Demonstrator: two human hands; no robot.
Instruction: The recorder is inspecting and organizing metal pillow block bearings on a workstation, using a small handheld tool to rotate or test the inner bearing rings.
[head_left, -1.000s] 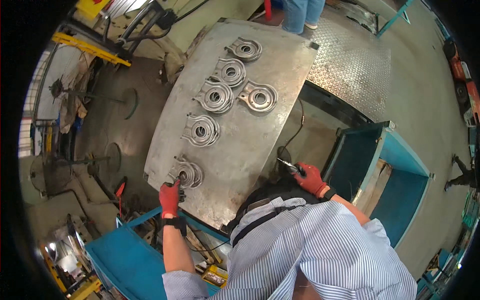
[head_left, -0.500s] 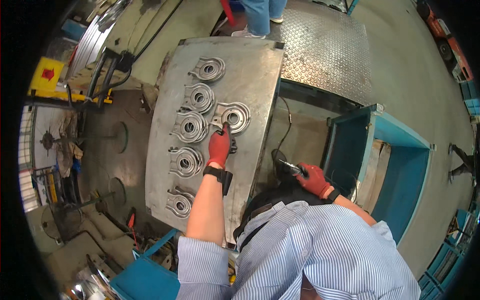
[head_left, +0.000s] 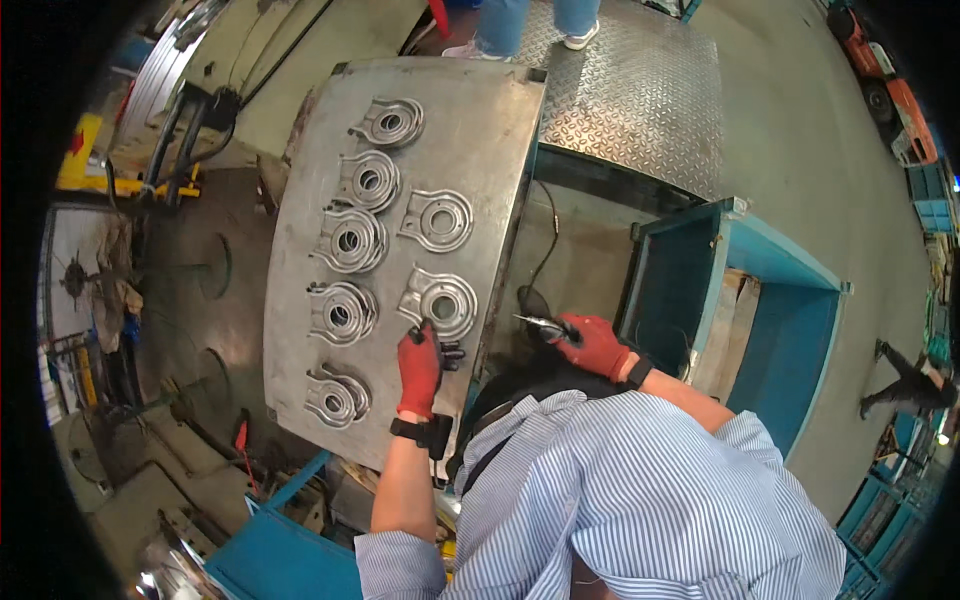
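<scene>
Head: five bracket stacks (head_left: 368,243); one tool (head_left: 546,327)

Left of frame centre, a column of ring brackets (head_left: 375,245) lies on the worktable (head_left: 460,135), two brackets (head_left: 424,225) right of it, a crate (head_left: 787,340) farther right.

A second ring plate (head_left: 461,303) now lies nearer the person than the first (head_left: 460,222); the left hand (head_left: 420,372) has moved from the nearest stack (head_left: 351,402) to it.
</scene>
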